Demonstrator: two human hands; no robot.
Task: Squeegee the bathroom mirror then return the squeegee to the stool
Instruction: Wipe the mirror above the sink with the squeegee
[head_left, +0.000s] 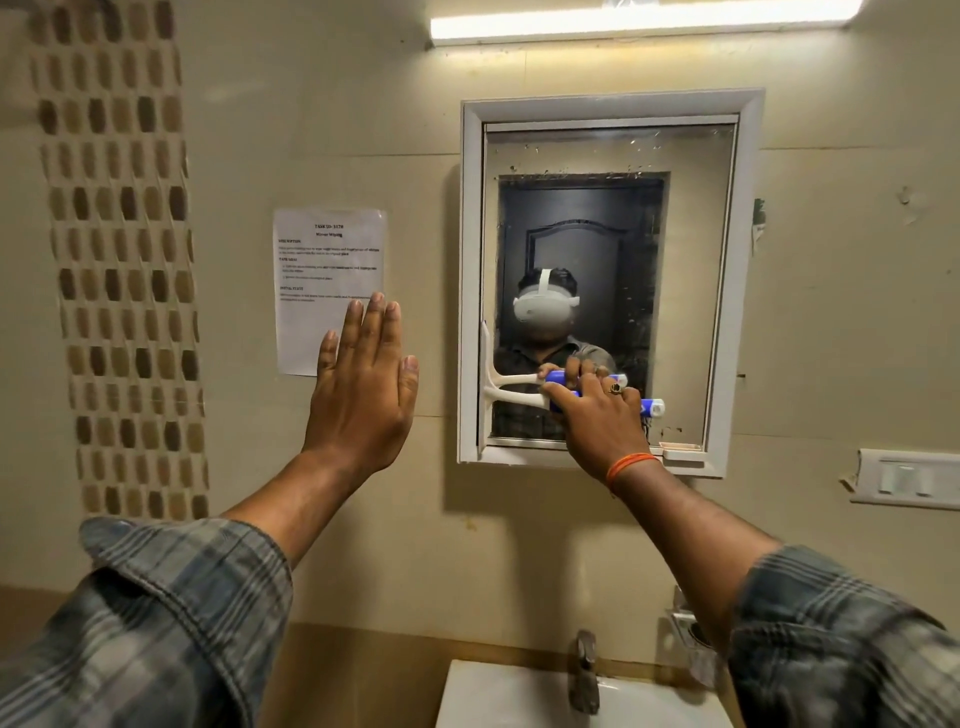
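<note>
While the left hand (363, 384) rests flat and empty on the wall, the right hand (602, 415) clasps the squeegee (514, 387), handle level, blade upright at the mirror (691, 312)'s left edge.

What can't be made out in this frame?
- Stool: not in the head view at all.
- Sheet of paper: body text too small and blurred; left hand covers its lower corner.
- Squeegee handle: middle hidden by right hand.
- Sink: cut off by bottom edge.
</note>
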